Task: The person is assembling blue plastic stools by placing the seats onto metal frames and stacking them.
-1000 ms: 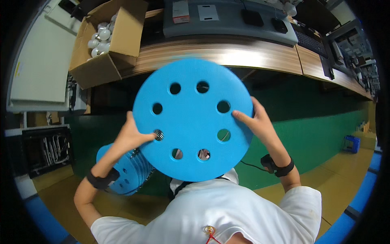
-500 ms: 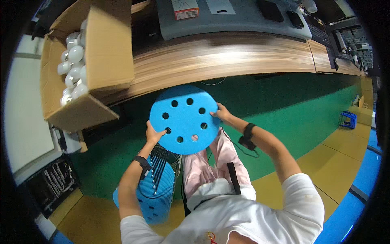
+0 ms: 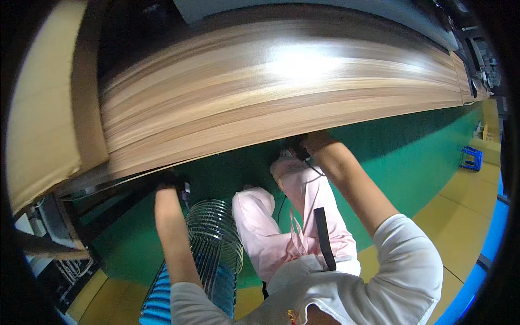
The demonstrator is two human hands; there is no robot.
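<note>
Both of my arms reach in under the front edge of the wooden table [image 3: 260,103]. My left forearm [image 3: 172,227] goes up past the left side of a wire rack [image 3: 208,216], and the hand is lost in the dark below the tabletop. Over on the right, my right forearm [image 3: 346,170] ends at the table edge, with that hand's fingers hidden too. What either hand holds cannot be made out. Several blue discs [image 3: 157,298] stand in the wire rack beside my left leg.
A cardboard box [image 3: 43,108] sits at the left end of the table. My legs in pink trousers [image 3: 319,216] stretch under the table over a green floor [image 3: 401,157]. A blue plastic crate [image 3: 471,158] stands far right. Cables and shelving are at lower left.
Both hands have moved forward and under the tabletop. The blue disc they held up by its edges is out of sight. My view has come closer to the table.
</note>
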